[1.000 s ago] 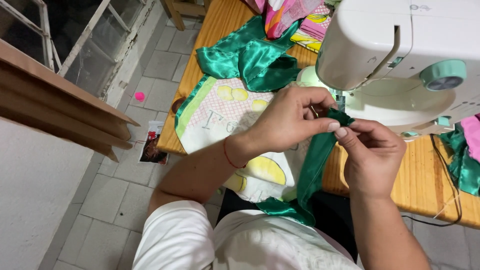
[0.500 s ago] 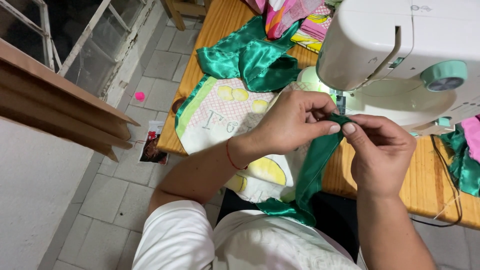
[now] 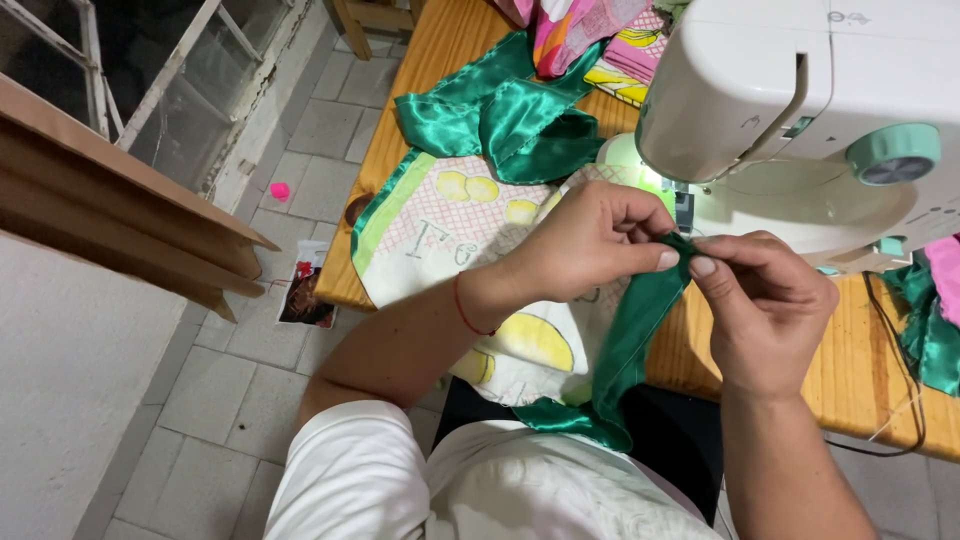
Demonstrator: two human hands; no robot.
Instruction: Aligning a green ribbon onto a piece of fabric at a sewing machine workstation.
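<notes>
Two bare hands meet over the near edge of the wooden bench [image 3: 850,385], both pinching one green satin strip [image 3: 625,350].

Left hand [image 3: 590,240]: thumb and forefinger closed on the top end of the strip; a thin red cord circles the wrist.

Right hand [image 3: 765,300]: fingertips clenched on the same top end, touching the left hand's fingertips.

Green satin strip: held up just in front of the sewing machine [image 3: 800,110], hanging down past the bench's near edge to the person's lap.

Sewing machine: white with a mint-green handwheel, standing toward the bench's right side.

Printed cloth [image 3: 450,235]: white with yellow shapes, a pink lattice and a green border, lying under the left hand and draping over the near edge.

Loose green satin [image 3: 500,115]: bunched toward the far edge.

Bright patterned fabric [image 3: 590,30]: piled at the far edge, beside the machine.

Small pink object [image 3: 280,190]: on the tiled floor, left of the bench.
</notes>
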